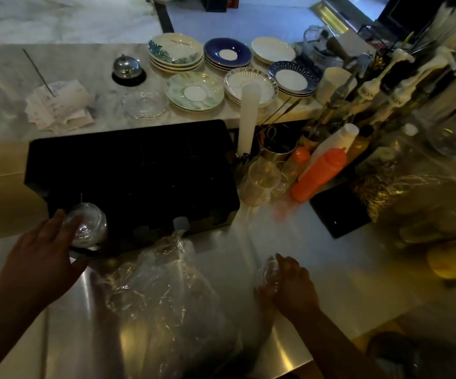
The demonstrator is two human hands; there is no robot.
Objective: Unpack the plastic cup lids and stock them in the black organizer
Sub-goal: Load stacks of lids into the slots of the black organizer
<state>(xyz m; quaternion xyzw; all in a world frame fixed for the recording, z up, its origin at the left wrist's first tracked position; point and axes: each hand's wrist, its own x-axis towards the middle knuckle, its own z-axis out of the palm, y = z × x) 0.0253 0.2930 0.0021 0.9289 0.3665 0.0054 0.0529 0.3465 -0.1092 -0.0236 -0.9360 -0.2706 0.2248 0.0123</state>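
The black organizer [139, 170] stands on the steel counter in front of me. My left hand [43, 242] holds a stack of clear domed lids [89, 224] at the organizer's front left slot. A crumpled clear plastic bag [166, 291] with more lids inside lies on the counter between my arms. My right hand [289, 285] rests on the counter to the bag's right, fingers closed over a few clear lids [268, 272]. The light is dim and the lids are hard to make out.
Stacks of saucers [194, 90], a service bell [127, 68] and a spike of receipts [57, 105] sit on the marble ledge behind. Orange squeeze bottles [319, 175], glasses [259, 179] and syrup pumps [371, 88] crowd the right. A black scale [336, 212] lies beside them.
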